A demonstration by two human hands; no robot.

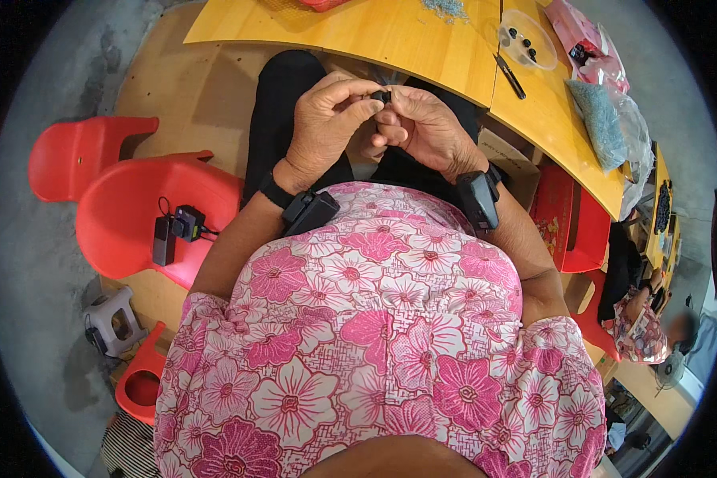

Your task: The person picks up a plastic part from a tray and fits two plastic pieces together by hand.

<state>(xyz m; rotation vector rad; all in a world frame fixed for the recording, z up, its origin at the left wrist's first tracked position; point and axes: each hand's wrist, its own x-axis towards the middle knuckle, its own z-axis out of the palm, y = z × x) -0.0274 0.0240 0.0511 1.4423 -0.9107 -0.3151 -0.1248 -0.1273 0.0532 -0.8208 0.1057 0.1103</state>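
Note:
Between the fingertips of both hands is a small black round part, held above my lap just short of the table edge. My left hand pinches it from the left with thumb and forefinger. From the right, my right hand grips it with its thumb and curled fingers. The part's exact kind is too small to make out. Several similar black round parts lie in a clear plastic dish on the yellow table. Beside the dish rests a black pen.
A bag of grey-blue bits lies on the table's right side, and a loose pile of them at the far edge. Red chairs stand at left, one carrying black devices. A red box is under the table. Another person sits far right.

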